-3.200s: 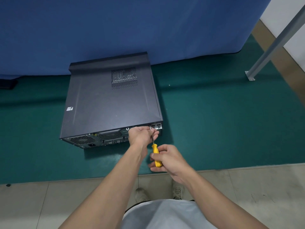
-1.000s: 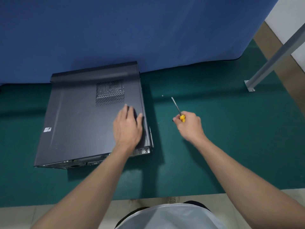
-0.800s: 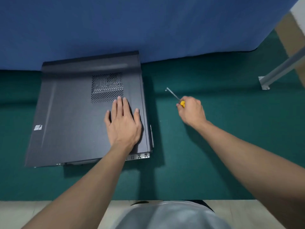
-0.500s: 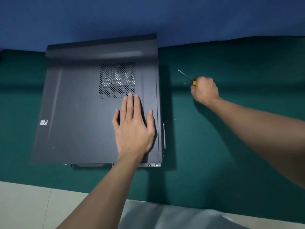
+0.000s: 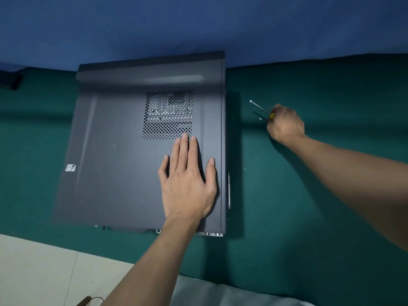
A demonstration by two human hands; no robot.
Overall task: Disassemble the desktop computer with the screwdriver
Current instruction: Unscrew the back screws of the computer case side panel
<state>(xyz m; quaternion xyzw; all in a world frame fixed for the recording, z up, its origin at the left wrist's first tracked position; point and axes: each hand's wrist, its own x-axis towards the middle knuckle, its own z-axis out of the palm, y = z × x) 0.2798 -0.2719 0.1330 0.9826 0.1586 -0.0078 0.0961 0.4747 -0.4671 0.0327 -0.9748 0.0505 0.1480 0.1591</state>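
A dark grey desktop computer case (image 5: 114, 155) lies flat on the green mat, its vented side panel facing up. My left hand (image 5: 187, 184) rests palm down on that panel, fingers straight, just below the vent grille (image 5: 167, 114). My right hand (image 5: 286, 125) is out to the right of the case, low over the mat, gripping the yellow-handled screwdriver (image 5: 261, 109); its metal shaft points up and to the left. A small silver screw (image 5: 260, 118) lies on the mat beside that hand.
The green mat (image 5: 309, 206) covers the floor around the case, with a blue curtain (image 5: 198, 25) behind it. Pale floor tiles (image 5: 44, 268) lie at the near left. A dark object (image 5: 8, 80) sits at the far left edge.
My right hand carried the screwdriver from the case's rear to the mat at the right, where a screw now lies. My left hand moved onto the top panel and stays flat there.
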